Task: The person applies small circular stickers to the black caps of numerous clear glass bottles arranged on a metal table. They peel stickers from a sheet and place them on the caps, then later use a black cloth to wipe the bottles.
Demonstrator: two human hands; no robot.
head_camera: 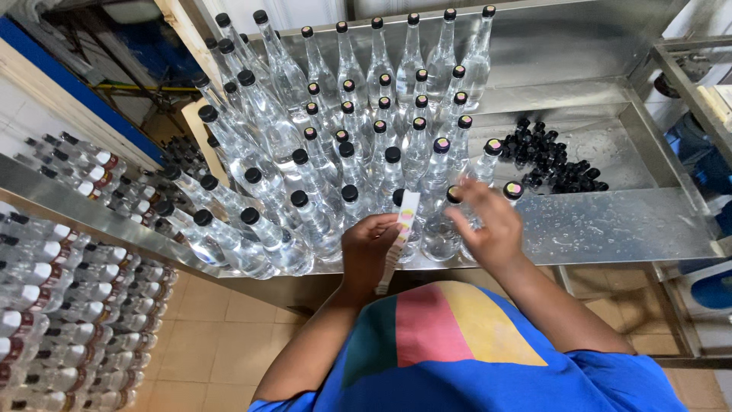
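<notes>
At the near edge of the steel tray (610, 225), the left hand (368, 248) is closed on a strip of small stickers (404, 221), which stands up out of the fist and hangs below it. Just right of that strip, the right hand (488, 221) rests its fingers on the cap of a clear bottle (442, 229); whether those fingers pinch anything I cannot tell.

Judging by the caps, the work looks barely started: three bottles around the right hand carry coloured stickers, such as the stickered cap (514, 190) just beyond its fingertips, while the many plain bottles (320, 145) beyond and left of the strip show bare black tops.

Farther right of the hands, loose black caps (553, 156) lie heaped on the wet-looking tray. Left and below the tray, labelled bottles (61, 305) lie stacked on their sides. Beige tile floor (221, 336) shows below, and a metal frame (686, 69) stands at the far right.
</notes>
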